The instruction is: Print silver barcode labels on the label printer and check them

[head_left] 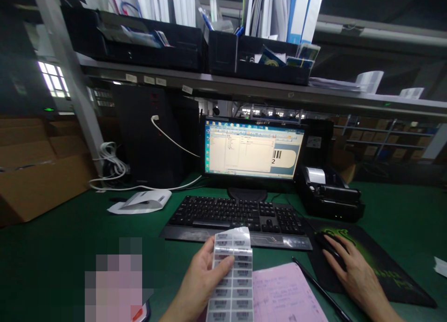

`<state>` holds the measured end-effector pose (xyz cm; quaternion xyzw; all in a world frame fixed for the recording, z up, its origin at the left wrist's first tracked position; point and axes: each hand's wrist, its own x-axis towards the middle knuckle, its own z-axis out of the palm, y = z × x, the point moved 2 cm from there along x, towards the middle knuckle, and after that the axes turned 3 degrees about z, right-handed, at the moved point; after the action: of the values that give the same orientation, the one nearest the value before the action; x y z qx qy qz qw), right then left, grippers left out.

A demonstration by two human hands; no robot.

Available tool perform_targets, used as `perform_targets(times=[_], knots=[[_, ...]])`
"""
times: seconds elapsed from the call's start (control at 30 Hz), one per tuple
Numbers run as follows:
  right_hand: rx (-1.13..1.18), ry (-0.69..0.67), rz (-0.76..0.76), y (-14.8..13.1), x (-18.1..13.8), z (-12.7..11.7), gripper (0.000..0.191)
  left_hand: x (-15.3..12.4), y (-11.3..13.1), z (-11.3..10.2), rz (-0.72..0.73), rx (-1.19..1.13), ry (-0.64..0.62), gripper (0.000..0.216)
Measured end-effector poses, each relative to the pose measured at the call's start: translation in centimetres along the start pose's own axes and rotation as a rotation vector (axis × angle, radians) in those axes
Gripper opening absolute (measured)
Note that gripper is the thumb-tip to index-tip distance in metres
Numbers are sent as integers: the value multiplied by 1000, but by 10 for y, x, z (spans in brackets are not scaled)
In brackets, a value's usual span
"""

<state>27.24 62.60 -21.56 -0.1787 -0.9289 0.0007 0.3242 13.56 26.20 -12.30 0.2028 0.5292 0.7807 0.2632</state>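
My left hand (206, 278) grips a strip of barcode labels (240, 285), thumb across its front and fingers behind. The strip runs in two columns, its top end just over the front edge of the keyboard (223, 215). Under and beside it lies a pink sheet with handwriting (282, 294). My right hand (359, 271) rests over a black computer mouse (330, 247) on a dark mouse pad (394, 275). Between the sheet and the pad lies a black pen (321, 289). Lit windows and part of a barcode label show on the monitor (244, 150).
A label printer (331, 196) with its cover up stands right of the monitor. Left are a computer tower (139, 136), coiled white cable (113, 159), a curled white paper (139, 203) and cardboard boxes (42, 173). A shelf (223, 82) with trays and folders spans above.
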Motion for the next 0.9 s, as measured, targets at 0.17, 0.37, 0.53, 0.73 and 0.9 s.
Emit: perform_targets(times=[0.17,0.37,0.53,0.73,0.9], knots=[[67,71,-64,-29,24,-15,48,0,3,-1,-28,27,-72,43],[309,-119,-171,-119,81,-9,38,4,0,-6,-35,26,-48,45],[381,-293,-212,-175,114,20,44,7,-4,-11,-24,10,-57,48],[370,-343,-236,-195,127,43,48,6,-3,-10,-34,-12,-69,44],[330,-357,-245,-197,128,45,47,6,-2,-9,-12,-49,-91,42]])
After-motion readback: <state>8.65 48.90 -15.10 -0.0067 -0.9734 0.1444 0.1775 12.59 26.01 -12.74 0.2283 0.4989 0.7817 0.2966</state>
